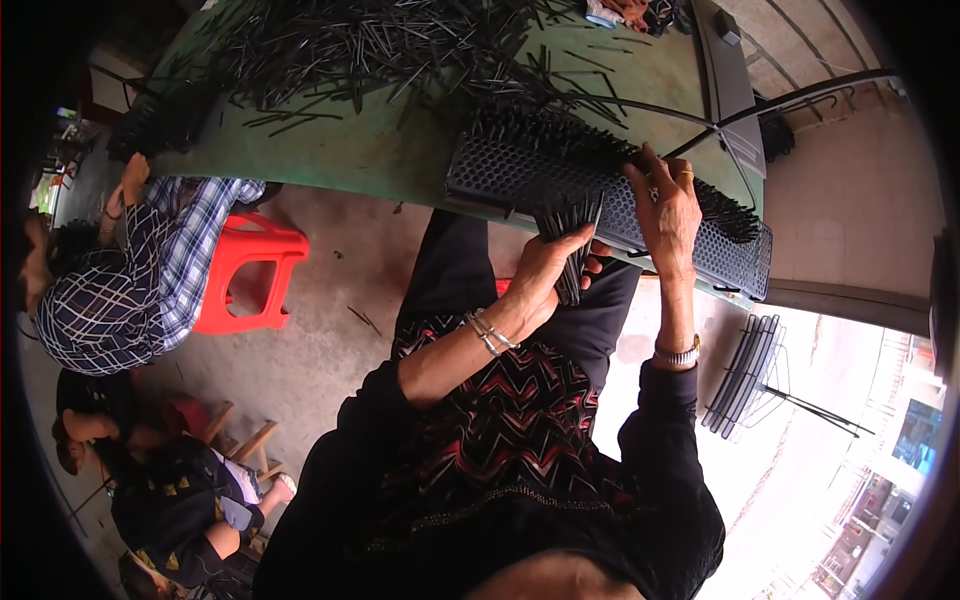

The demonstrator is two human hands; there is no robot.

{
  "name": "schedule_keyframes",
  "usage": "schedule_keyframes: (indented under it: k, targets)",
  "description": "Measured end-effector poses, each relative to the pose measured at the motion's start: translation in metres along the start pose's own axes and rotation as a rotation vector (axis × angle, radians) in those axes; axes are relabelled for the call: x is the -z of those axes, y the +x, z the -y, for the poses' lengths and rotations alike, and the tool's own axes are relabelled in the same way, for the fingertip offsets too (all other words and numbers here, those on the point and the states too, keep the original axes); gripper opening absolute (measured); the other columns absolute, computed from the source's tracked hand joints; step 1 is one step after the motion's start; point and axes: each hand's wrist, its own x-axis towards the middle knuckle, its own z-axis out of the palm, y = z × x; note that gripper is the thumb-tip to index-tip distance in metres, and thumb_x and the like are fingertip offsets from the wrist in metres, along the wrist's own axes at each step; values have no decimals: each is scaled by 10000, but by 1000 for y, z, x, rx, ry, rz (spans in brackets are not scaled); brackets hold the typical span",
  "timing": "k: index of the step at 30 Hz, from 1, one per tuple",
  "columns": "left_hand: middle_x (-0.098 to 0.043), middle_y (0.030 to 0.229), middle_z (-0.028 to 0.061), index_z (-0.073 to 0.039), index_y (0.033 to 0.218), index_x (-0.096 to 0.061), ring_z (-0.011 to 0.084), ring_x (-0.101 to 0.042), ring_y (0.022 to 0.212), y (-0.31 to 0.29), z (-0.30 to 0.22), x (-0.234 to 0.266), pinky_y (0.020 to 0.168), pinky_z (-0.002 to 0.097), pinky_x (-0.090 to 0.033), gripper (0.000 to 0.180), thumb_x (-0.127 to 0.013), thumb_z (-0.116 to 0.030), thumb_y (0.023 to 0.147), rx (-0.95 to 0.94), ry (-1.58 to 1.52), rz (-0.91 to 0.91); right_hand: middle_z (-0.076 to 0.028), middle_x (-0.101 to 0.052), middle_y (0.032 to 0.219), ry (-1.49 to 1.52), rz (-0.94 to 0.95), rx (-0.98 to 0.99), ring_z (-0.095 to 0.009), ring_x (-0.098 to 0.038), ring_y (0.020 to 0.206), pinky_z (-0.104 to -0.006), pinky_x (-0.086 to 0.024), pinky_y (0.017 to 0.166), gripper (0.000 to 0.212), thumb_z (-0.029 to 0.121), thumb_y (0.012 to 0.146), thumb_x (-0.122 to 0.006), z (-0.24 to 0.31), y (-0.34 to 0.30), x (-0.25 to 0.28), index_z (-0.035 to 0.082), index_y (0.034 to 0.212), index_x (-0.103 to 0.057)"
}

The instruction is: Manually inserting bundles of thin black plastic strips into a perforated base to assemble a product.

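My left hand [545, 275] is closed round a bundle of thin black sticks [571, 212], held upright just before the near edge of a long black perforated rack [500, 176]. Many dark sticks [550, 138] stand in the far rows of the rack's holes, while the nearer rows show bare holes. My right hand [668, 208] is over the rack's right half, thumb and fingers bent together at the standing sticks. Whatever is between those fingertips is hidden.
A large heap of loose black sticks [370, 45] covers the back of the green table [300, 145]. A red stool [250, 272] and a person in checks [105, 300] are at the left, another person [185, 500] below. A wire stand with grey bars [742, 375] is at the right.
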Motion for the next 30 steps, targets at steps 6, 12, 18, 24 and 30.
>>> schedule_keyframes:
  k: [6,12,18,24,30]
  targets:
    - [-688,873,64,-57,1005,-633,133,-651,711,-4,0,-3,549,227,-476,206,-649,-232,897,0,66,-27,-89,-651,743,781,542,-278,-113,-565,658,-268,-481,618,317,208,874,-674,18,-16,24,-33,1077,-634]
    - [-695,881,65,-26,1012,-669,146,-675,724,-5,8,-4,538,216,-478,251,-665,-241,883,-39,133,-22,-105,-653,747,958,660,-363,-128,-627,682,-250,-500,634,148,76,869,-605,9,-19,34,-50,946,-621]
    - [-693,899,89,-24,1041,-652,178,-690,765,-12,4,-10,566,233,-514,282,-670,-255,879,-35,228,-7,-109,-654,762,973,653,-418,-152,-652,685,-252,-521,654,149,70,869,-606,2,-24,35,-60,943,-614]
    - [-669,945,123,-33,1072,-591,236,-687,834,3,11,0,615,337,-574,312,-639,-291,903,-4,93,-21,-88,-650,762,967,440,-404,-145,-650,709,-274,-527,699,170,108,900,-597,-6,-26,46,-42,978,-616]
    - [-649,959,133,-37,1067,-574,254,-674,886,5,17,0,684,403,-597,265,-603,-259,925,56,7,3,-78,-681,795,725,36,-400,-125,-658,745,-259,-523,709,133,89,929,-549,-8,-13,47,-17,967,-621]
